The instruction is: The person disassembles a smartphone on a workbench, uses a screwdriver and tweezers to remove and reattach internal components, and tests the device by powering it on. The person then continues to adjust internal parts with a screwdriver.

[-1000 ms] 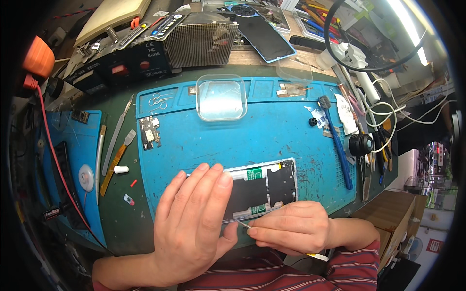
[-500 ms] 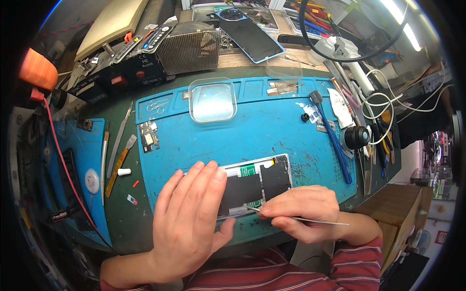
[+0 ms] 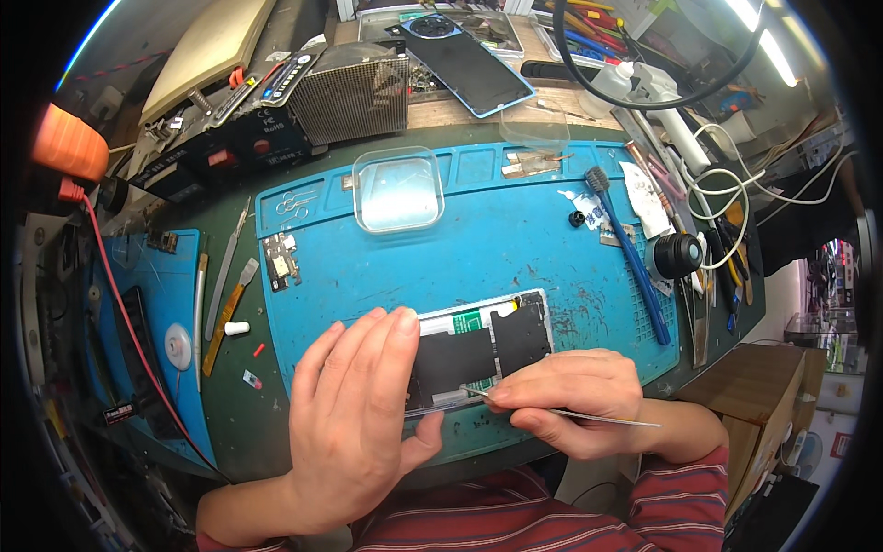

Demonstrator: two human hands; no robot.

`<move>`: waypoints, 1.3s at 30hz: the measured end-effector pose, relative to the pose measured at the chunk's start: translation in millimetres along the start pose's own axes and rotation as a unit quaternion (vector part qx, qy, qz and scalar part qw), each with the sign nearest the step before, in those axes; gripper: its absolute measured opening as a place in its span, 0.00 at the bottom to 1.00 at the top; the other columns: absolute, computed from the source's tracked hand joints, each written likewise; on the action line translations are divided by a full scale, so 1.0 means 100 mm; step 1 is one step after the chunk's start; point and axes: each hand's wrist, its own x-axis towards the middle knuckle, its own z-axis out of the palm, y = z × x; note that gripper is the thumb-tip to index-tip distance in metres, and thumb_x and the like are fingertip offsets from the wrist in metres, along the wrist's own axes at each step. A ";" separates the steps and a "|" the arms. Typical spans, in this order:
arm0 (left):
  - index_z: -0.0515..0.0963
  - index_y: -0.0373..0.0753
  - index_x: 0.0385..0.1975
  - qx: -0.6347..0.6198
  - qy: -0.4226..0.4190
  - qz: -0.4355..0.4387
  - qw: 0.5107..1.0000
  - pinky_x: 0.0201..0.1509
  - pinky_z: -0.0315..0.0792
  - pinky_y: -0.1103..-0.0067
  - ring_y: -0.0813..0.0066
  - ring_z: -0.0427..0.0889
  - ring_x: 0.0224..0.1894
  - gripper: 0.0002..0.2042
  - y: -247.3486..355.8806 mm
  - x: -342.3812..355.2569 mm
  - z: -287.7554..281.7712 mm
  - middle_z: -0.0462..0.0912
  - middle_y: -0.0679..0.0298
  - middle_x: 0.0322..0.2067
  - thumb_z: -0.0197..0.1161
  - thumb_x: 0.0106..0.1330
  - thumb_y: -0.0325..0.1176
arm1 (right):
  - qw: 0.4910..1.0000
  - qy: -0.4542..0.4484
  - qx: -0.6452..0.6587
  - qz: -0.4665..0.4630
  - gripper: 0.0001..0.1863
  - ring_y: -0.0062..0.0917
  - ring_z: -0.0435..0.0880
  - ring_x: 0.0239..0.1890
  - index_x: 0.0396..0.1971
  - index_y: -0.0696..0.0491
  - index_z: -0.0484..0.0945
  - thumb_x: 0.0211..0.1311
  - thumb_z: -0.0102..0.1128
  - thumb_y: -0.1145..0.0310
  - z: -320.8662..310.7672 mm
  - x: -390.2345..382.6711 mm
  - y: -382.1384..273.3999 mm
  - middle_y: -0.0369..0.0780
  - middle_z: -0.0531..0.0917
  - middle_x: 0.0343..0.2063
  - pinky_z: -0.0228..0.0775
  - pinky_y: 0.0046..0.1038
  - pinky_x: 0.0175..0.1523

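Observation:
An opened phone [image 3: 451, 359] lies on the blue mat, its inside facing up with black sheets, a green patch and a pale frame. Across its left end lies my left hand [image 3: 354, 405], open, fingers stretched out and thumb by the near edge; that end is hidden under it. My right hand [image 3: 575, 400] is closed around a thin metal pry tool [image 3: 607, 420]. The tool's tip touches or nearly touches the phone's near edge, beside the lower green patch; contact is too small to make out.
A clear plastic tray [image 3: 397, 193] sits at the mat's back. Right of the phone lies a blue-handled brush [image 3: 635, 267], near a black round cap [image 3: 676, 256]. Small circuit boards [image 3: 280, 260] and an amber-handled scraper [image 3: 228, 317] are at left. Another phone panel [image 3: 469, 69] lies behind.
The view has shifted slightly. My left fingers tilt a little more upright and leftward, baring slightly more of the phone; the tool's tip stays about the same place.

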 end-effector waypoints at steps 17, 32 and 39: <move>0.63 0.30 0.75 -0.002 -0.003 0.002 1.000 0.69 0.71 0.54 0.48 0.82 0.63 0.48 0.00 -0.01 -0.01 0.81 0.45 0.61 0.79 0.50 0.30 | 0.984 -0.045 -0.117 -0.125 0.14 0.27 0.92 0.34 0.42 0.56 0.89 0.56 0.80 0.71 0.07 -0.01 0.01 0.38 0.91 0.38 0.85 0.26 0.36; 0.64 0.29 0.74 0.001 -0.005 -0.001 1.000 0.69 0.71 0.55 0.48 0.82 0.63 0.47 0.00 0.00 -0.02 0.81 0.46 0.62 0.78 0.50 0.30 | 0.985 -0.034 -0.125 -0.113 0.14 0.27 0.92 0.34 0.42 0.56 0.89 0.55 0.79 0.73 0.11 -0.01 -0.01 0.38 0.91 0.37 0.84 0.26 0.36; 0.63 0.30 0.74 0.000 -0.004 0.000 1.000 0.69 0.71 0.55 0.49 0.82 0.63 0.48 0.01 0.00 -0.02 0.81 0.46 0.62 0.78 0.50 0.30 | 0.984 -0.031 -0.125 -0.124 0.12 0.27 0.92 0.33 0.41 0.56 0.89 0.56 0.78 0.74 0.11 0.00 0.00 0.38 0.91 0.36 0.84 0.25 0.35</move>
